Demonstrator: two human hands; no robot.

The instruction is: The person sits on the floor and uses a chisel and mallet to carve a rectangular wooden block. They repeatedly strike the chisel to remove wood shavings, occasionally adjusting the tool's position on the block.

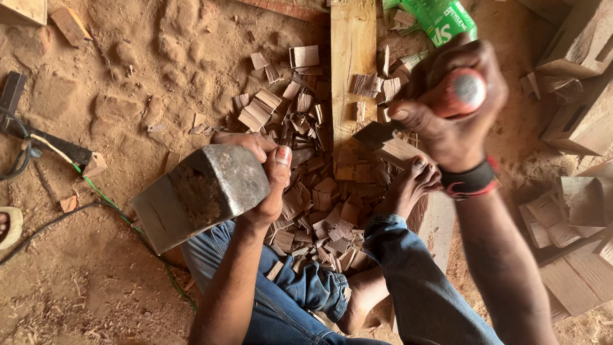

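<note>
Grey, wedge-shaped steel axe head [201,191] sits clasped in the left hand [265,176]; the right hand [453,108] wraps tightly around a red-handled chisel [456,92], its blade angled down over a pile of reddish wood chips [319,198].

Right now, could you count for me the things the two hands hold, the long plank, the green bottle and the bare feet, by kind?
Metal hammer head, gripped by the left hand: 1
Red-handled chisel, gripped by the right hand: 1
Long wooden plank: 1
Green plastic bottle: 1
Bare feet: 2
Total: 6
</note>
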